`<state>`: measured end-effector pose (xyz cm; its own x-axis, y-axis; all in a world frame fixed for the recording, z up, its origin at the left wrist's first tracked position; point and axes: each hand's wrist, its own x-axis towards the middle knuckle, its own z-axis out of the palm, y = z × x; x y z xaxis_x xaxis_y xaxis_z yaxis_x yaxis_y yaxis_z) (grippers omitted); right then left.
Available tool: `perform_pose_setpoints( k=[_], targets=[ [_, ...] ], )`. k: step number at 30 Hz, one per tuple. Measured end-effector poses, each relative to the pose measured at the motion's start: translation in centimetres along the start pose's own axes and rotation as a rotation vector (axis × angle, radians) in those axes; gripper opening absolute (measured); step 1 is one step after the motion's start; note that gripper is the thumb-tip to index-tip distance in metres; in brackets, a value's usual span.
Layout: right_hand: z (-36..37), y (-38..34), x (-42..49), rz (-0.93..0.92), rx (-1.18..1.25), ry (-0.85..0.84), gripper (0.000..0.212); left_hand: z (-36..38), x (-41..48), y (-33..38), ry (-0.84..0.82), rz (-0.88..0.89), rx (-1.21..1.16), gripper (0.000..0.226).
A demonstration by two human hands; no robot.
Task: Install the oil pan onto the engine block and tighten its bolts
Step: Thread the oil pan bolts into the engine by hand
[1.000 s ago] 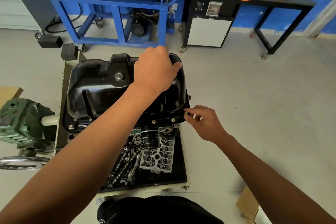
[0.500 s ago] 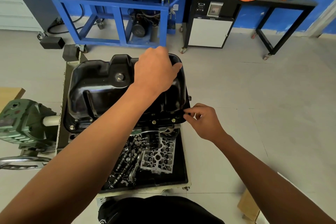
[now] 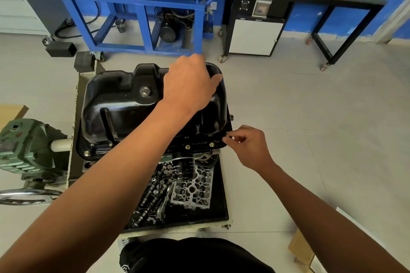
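Note:
The glossy black oil pan (image 3: pixel 119 104) lies bottom-up on the engine block, which it hides almost fully. Its drain plug (image 3: pixel 145 91) faces up. Brass-coloured bolts (image 3: pixel 188 146) sit in the near flange. My left hand (image 3: pixel 190 86) rests on the pan's far right part, fingers curled over its far rim. My right hand (image 3: pixel 246 144) pinches a small bolt (image 3: pixel 226 136) at the flange's near right corner with thumb and fingertips.
Below the pan, a black tray (image 3: pixel 218 206) holds a cylinder head (image 3: pixel 193 193), a camshaft and loose parts; an oil filter (image 3: pixel 183 168) hangs under the flange. A green gearbox (image 3: pixel 26 146) with a handwheel stands left. A blue frame (image 3: pixel 133 6) and a black bench (image 3: pixel 310 0) stand behind.
My right hand has shifted slightly at the corner bolt, its fingers working round it. My left hand has stayed on the pan.

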<state>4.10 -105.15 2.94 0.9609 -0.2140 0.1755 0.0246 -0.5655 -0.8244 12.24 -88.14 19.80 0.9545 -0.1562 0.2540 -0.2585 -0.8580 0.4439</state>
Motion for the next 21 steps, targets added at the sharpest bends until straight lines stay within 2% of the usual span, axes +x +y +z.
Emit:
perform_pose_setpoints(
  k=[4,7,10,13,16,19,21],
  targets=[
    [0.35,-0.34,-0.01,0.037,-0.090,0.089,0.016,-0.06,0.04,0.00,0.001,0.003,-0.001,0.042],
    [-0.09,-0.22,-0.03,-0.014,-0.035,-0.011,0.026,-0.10,0.01,-0.01,-0.005,0.002,-0.001,0.041],
    [-0.43,-0.26,0.03,-0.048,-0.025,-0.079,0.019,-0.07,0.02,-0.04,-0.005,0.005,-0.001,0.041],
    [0.02,-0.63,0.10,0.022,-0.058,0.023,0.007,-0.09,0.01,-0.09,-0.001,0.009,0.004,0.041],
    [0.53,-0.81,-0.17,-0.013,-0.237,0.107,0.015,-0.12,-0.01,-0.12,0.002,0.011,0.005,0.041],
    [0.16,-0.33,-0.47,-0.081,-0.146,0.006,0.030,-0.13,0.04,-0.19,-0.001,0.011,0.004,0.041],
    [-0.21,-0.01,-0.61,-0.128,-0.109,-0.054,0.025,-0.04,0.08,-0.25,-0.002,0.012,0.002,0.041]
  ],
)
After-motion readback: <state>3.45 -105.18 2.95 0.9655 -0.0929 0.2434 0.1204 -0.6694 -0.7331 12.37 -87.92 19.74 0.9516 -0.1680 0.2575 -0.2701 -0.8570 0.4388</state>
